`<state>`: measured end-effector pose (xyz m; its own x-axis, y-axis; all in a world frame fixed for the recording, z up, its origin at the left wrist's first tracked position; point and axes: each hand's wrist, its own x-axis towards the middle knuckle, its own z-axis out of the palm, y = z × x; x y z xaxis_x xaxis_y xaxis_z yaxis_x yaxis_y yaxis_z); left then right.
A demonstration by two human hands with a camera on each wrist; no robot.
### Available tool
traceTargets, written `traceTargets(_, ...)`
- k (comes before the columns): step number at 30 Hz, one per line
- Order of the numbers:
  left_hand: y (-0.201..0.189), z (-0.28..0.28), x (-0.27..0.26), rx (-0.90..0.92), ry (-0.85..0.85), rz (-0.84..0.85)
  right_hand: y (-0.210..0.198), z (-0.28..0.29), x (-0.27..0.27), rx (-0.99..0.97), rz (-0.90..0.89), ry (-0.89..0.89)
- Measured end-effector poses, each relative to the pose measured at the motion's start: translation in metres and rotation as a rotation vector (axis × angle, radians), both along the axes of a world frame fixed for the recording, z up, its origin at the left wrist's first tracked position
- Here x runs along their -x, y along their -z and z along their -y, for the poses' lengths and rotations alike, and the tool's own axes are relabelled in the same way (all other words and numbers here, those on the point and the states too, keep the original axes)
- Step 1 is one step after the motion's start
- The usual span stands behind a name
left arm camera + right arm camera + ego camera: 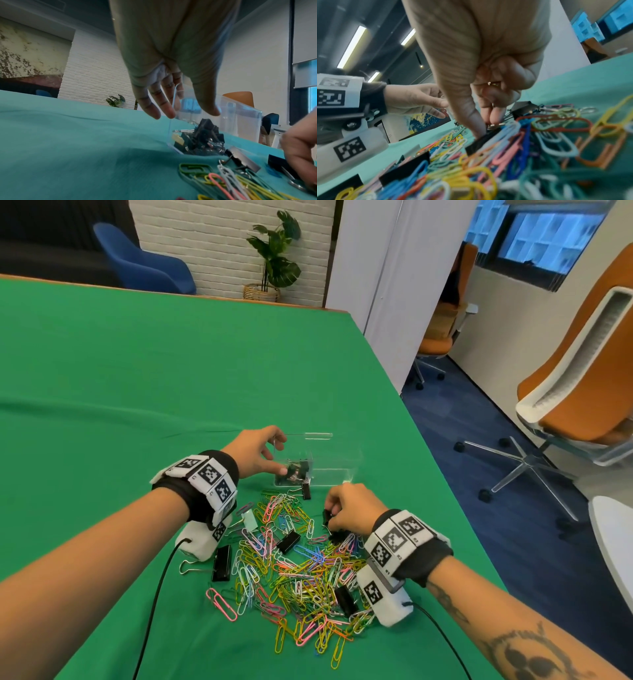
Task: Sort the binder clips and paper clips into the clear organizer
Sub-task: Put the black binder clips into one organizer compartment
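A: Where is the black clip being picked right now?

B: The binder clip (329, 517) lies at the far right edge of the pile of paper clips (294, 563), just in front of the clear organizer (337, 463). The right hand (352, 513) has its thumb and first two fingertips curled down and pinched on it; in the right wrist view the thumb presses on the black body while the fingers (494, 116) close from the other side.

A: How would you expect it to handle?

B: Light and stiff, I'd judge. The steel body won't give, but the wire handles swing, so gripping the body by its flat sides looks safer than the loops. Paper clips lie tangled over and around it, and one may hook on and ride along.

A: And the other hand?

B: The left hand (255, 451) is at the organizer's left end, fingers relaxed and spread, fingertips at the near wall and top edge. It seems to steady the box; whether it grips or only touches, I cannot tell.

A: What's inside?

B: Several black binder clips are heaped in the left compartment (199, 139); the right part looks empty. Another black clip (306, 491) lies on the green cloth (137, 392) just against the near wall, with more among the paper clips.
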<state>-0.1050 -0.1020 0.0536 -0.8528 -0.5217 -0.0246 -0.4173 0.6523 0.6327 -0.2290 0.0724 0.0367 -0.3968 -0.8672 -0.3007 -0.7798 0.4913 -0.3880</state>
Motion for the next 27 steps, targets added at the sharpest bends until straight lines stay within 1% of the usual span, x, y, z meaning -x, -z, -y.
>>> traceTargets(4,0.001,0.001,0.001,0.003,0.003,-0.012,-0.023,-0.001,-0.001,0.096,0.033,-0.027)
traceTargets(7,0.002,0.001,0.001,-0.005,0.0,-0.015,-0.05,0.016,-0.001,0.284,0.08,-0.001)
traceTargets(9,0.002,0.001,0.0,-0.013,-0.004,-0.025,-0.062,0.037,-0.002,0.396,0.036,0.02)
traceTargets(10,0.002,0.001,0.0,-0.012,-0.006,-0.025,-0.064,0.048,-0.003,0.415,-0.002,0.014)
traceTargets(11,0.001,0.0,0.0,-0.008,-0.006,-0.023,-0.064,0.058,-0.004,0.398,-0.043,-0.01)
traceTargets(14,0.0,-0.001,0.001,0.005,-0.015,-0.012,-0.057,0.078,-0.01,0.227,-0.174,-0.132)
traceTargets(16,0.0,-0.001,0.001,0.006,-0.018,-0.017,-0.056,0.08,-0.009,0.17,-0.203,-0.163)
traceTargets(18,0.0,-0.001,0.0,-0.006,-0.017,-0.025,-0.061,0.074,-0.004,0.17,-0.164,-0.148)
traceTargets(20,0.001,0.0,0.0,-0.018,-0.011,-0.024,-0.065,0.061,0.004,0.248,-0.095,-0.072)
traceTargets(22,0.001,0.0,0.0,-0.016,-0.008,-0.017,-0.065,0.047,0.011,0.319,-0.122,-0.004)
traceTargets(23,0.001,0.0,0.0,-0.012,-0.007,-0.014,-0.063,0.041,0.011,0.286,-0.153,-0.003)
traceTargets(24,0.001,0.0,0.0,-0.009,-0.007,-0.011,-0.058,0.036,0.01,0.207,-0.174,-0.027)
traceTargets(26,0.0,0.0,0.001,-0.001,-0.008,-0.003,-0.043,0.032,0.001,0.026,-0.202,-0.113)
traceTargets(27,-0.001,0.0,0.001,0.002,-0.007,0.001,-0.036,0.032,-0.004,-0.033,-0.229,-0.158)
